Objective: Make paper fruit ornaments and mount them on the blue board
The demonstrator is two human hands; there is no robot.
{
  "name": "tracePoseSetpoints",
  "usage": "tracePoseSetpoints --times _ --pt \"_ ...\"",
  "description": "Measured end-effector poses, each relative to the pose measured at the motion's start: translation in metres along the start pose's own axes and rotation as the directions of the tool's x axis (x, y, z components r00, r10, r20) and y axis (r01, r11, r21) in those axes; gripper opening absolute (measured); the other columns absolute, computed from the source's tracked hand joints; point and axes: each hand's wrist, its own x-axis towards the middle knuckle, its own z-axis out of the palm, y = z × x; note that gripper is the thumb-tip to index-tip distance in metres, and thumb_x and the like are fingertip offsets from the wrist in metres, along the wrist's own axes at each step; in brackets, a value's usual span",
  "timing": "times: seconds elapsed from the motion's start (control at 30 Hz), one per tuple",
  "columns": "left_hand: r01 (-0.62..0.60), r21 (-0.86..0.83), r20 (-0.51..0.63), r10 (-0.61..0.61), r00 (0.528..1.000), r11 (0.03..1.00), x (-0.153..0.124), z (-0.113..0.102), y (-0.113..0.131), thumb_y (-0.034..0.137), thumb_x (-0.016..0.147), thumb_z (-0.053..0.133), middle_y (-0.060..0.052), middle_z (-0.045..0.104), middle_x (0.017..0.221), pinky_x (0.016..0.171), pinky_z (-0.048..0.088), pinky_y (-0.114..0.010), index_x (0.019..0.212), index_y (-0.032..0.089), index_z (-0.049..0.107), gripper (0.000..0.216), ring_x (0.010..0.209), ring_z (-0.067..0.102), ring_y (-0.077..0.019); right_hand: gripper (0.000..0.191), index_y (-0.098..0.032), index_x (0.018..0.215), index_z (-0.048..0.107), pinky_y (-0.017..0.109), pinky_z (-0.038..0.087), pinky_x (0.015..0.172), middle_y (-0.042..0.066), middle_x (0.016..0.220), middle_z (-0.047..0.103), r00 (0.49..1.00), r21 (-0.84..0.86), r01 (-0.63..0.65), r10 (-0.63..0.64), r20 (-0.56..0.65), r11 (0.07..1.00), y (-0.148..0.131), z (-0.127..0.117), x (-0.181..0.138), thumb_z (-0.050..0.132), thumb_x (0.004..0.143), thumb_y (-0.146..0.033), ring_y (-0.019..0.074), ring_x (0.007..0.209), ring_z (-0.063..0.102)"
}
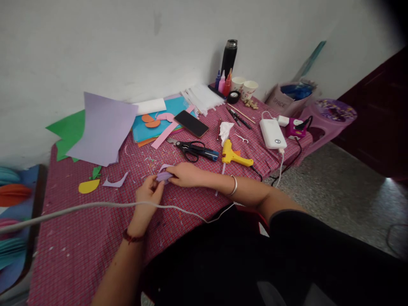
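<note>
Between my two hands, over the near part of the table, is a small stack of purple paper pieces (163,177). My left hand (149,193) pinches its left side, with fingers and thumb closed on it. From the right, my right hand (185,174) grips the other side of the same paper, its fingertips partly hidden. Just beyond the hands lie black-handled scissors (191,149). To the left rest a curved purple paper offcut (115,180) and a yellow paper cutout (89,186) with a green paper piece (96,172) touching its top.
A white cable (95,205) crosses in front of my left wrist. Beyond are a yellow glue gun (236,155), a phone (191,123), purple sheets (103,127) and blue paper (143,127). A power bank (272,134), paper cups (249,89) and a black bottle (229,57) stand farther right.
</note>
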Motion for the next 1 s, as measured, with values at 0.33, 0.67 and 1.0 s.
tracePoseSetpoints --times 0.33,0.67,1.0 --pt "0.105 -0.441 0.051 -0.092 0.994 0.891 -0.009 -0.012 0.022 0.043 0.079 0.063 0.005 0.045 0.053 0.048 0.032 -0.024 0.068 0.02 0.056 0.027 0.049 0.039 -0.01 0.011 -0.014 0.081 0.053 0.021 0.039 0.062 -0.004 0.068 0.053 0.992 0.694 0.092 -0.125 -0.003 0.714 0.003 0.001 0.006 0.057 0.089 -0.021 0.009 0.062 0.05" --pt "0.118 -0.576 0.158 -0.032 0.987 0.809 -0.007 -0.01 0.016 0.032 0.067 0.079 -0.008 0.066 0.112 0.08 0.053 -0.033 0.1 0.024 0.069 0.036 0.099 0.064 -0.0221 0.019 -0.013 0.076 0.052 0.016 0.035 0.048 -0.008 0.053 0.051 0.925 0.956 -0.146 -0.307 0.222 0.253 -0.003 0.005 0.0 0.061 0.09 -0.022 0.0036 0.046 0.045" --pt "0.242 -0.666 0.341 -0.001 0.94 0.705 -0.012 -0.02 0.031 0.033 0.06 0.085 -0.01 0.058 0.131 0.074 0.056 -0.038 0.075 0.023 0.069 0.024 0.105 0.064 -0.0292 0.019 -0.012 0.075 0.053 0.015 0.038 0.05 -0.008 0.056 0.049 0.908 0.945 -0.221 -0.304 0.29 0.242 -0.011 0.007 -0.001 0.062 0.09 -0.019 0.0025 0.049 0.046"
